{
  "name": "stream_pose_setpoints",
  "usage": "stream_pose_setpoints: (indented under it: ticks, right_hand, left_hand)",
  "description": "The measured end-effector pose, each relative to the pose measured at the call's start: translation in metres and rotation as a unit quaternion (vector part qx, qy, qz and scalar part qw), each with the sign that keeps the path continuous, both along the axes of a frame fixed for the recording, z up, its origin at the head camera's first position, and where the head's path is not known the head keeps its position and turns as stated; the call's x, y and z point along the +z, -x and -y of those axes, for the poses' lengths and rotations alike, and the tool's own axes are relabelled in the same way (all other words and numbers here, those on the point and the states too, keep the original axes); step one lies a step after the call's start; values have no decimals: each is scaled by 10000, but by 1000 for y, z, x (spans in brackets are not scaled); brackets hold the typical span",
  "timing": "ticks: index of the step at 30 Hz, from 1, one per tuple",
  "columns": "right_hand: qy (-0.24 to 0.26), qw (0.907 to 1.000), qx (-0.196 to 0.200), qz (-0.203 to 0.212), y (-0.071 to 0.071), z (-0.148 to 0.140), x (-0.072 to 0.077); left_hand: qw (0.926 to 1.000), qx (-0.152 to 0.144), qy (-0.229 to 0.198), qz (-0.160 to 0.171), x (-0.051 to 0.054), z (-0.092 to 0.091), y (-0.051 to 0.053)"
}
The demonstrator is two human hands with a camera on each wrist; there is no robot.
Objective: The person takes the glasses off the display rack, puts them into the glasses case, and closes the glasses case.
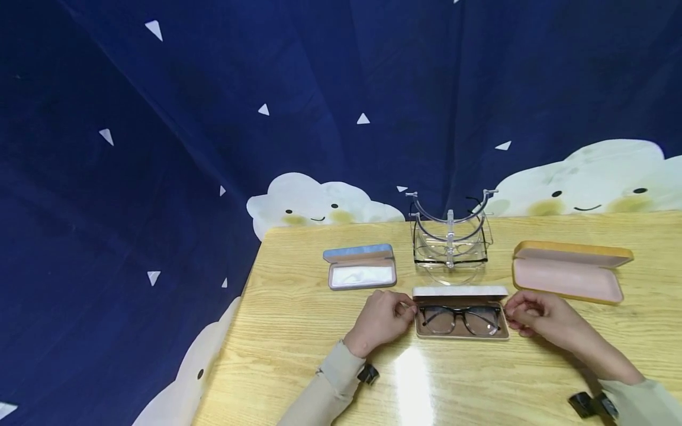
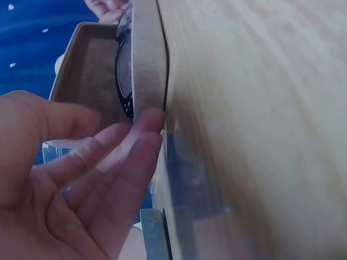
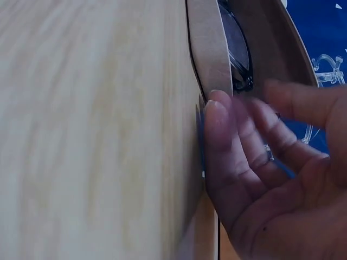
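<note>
An eyeglass case with a white outside stands with its lid up on the table. Inside lie black-framed glasses, legs folded. My left hand is at the case's left end; in the left wrist view its fingertips touch the case's end wall, while the thumb stays apart from it. At the opposite end is my right hand, with fingertips against the case in the right wrist view and the thumb raised off it. Neither hand's fingers wrap round the case.
A clear display stand bearing several glasses rises behind the case. To its left lies an open blue case with a white cloth; an open orange case lies right. A dark blue curtain hangs behind the wooden table.
</note>
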State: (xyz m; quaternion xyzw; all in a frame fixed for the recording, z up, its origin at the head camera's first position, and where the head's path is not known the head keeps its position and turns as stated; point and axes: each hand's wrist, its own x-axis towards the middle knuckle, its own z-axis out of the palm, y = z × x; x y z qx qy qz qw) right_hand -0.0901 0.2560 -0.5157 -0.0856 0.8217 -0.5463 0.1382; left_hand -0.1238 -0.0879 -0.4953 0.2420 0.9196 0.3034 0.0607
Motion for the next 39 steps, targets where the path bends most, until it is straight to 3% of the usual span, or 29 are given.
stream_pose_setpoints:
  ticks: [4,8,12,17,24,32,39]
  right_hand:
    - [24,9990,-261,364,2,0,4]
    - [95,9973,-390,609,5,2,8]
    - [-13,9962,-455,746,7,5,12]
    - [-351,9960,-462,686,7,12,16]
    - [-296,9977,-241,558,7,10,15]
    - [259,9971,232,670,8,-2,11]
    - [936,9883,692,989,11,-13,8]
  left_hand:
    - [9992,393,-47,12,0,3,3]
    - [9967,663,-263,399,0,2,5]
    - [9928,745,-599,726,1,-1,7]
    - [9895,685,-884,910,4,-4,7]
    - [9768,624,-1413,1482,3,-5,8]
    - [9615,327,-1720,2119,4,2,8]
    - [9433,133,-2110,2559,4,7,9]
